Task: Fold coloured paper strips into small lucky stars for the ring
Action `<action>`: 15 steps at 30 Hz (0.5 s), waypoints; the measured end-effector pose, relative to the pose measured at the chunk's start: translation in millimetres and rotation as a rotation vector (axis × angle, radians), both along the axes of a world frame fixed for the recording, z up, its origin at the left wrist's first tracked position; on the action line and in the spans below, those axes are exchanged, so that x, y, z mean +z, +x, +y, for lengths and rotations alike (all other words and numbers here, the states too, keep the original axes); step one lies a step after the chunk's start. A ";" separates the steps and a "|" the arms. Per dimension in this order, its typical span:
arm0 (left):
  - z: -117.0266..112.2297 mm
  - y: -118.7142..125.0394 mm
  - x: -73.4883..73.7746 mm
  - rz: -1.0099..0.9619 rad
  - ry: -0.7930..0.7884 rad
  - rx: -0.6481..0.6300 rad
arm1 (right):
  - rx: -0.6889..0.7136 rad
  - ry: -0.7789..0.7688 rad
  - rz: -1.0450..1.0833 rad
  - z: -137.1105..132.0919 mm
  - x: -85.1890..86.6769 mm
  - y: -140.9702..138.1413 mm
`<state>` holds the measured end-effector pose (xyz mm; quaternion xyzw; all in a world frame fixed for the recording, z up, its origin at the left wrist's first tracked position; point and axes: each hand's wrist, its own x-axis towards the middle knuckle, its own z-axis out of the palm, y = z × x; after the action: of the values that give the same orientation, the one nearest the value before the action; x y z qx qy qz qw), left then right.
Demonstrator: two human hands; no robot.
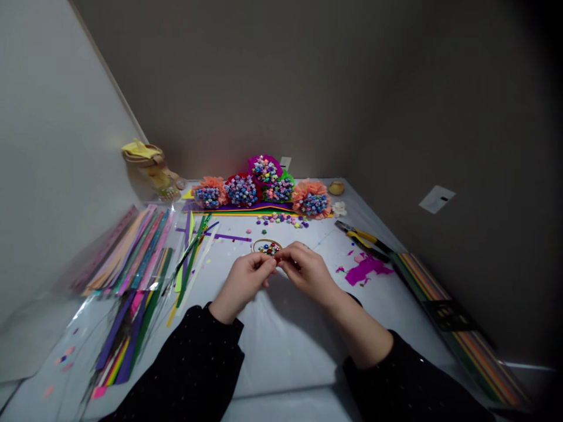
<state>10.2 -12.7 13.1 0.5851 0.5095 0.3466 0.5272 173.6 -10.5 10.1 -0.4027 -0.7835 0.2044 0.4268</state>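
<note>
In the head view my left hand (247, 282) and my right hand (308, 272) meet over the middle of the table, fingertips pinched together. A small red piece (278, 261) shows between them, mostly hidden by the fingers; its exact kind is unclear. Just beyond the fingertips lies a round gold-rimmed dish (265, 241) holding small shiny coloured stars (267, 249). My hands hide its near side. Behind it, loose folded paper stars (284, 220) are scattered on the white table (272, 346).
Star bouquets (241, 190) in coloured paper line the back wall. Packs of paper strips (127, 252) and loose strips (187, 264) lie left. To the right are yellow-handled pliers (363, 239), magenta paper scraps (367, 269) and a long strip pack (457, 328). A basket (147, 155) stands back left.
</note>
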 end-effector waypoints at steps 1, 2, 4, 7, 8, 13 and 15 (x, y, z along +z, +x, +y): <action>0.1 0.0 -0.6 0.012 0.009 0.014 | -0.002 0.002 0.000 -0.3 0.3 -0.5; 0.1 0.0 -0.8 0.020 0.021 0.026 | -0.005 -0.007 0.004 -0.6 0.9 -1.0; 0.2 0.1 -0.5 0.024 0.051 0.042 | -0.022 -0.066 0.025 -1.3 2.9 -1.7; -0.2 0.5 1.3 0.057 0.110 0.052 | -0.062 -0.227 0.074 -1.3 6.3 -2.2; -0.4 0.7 1.8 0.077 0.126 0.050 | -0.071 -0.281 0.082 -0.8 6.9 -2.1; -1.3 2.2 1.2 0.037 0.071 0.006 | -0.087 -0.513 0.191 2.8 4.8 -1.2; -1.1 2.8 0.3 0.010 0.036 0.000 | -0.086 -0.569 0.247 3.2 4.0 -1.1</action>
<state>12.9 -13.8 13.3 0.5963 0.5058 0.3527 0.5139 172.4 -7.4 14.1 -0.5110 -0.6192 0.4446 0.3971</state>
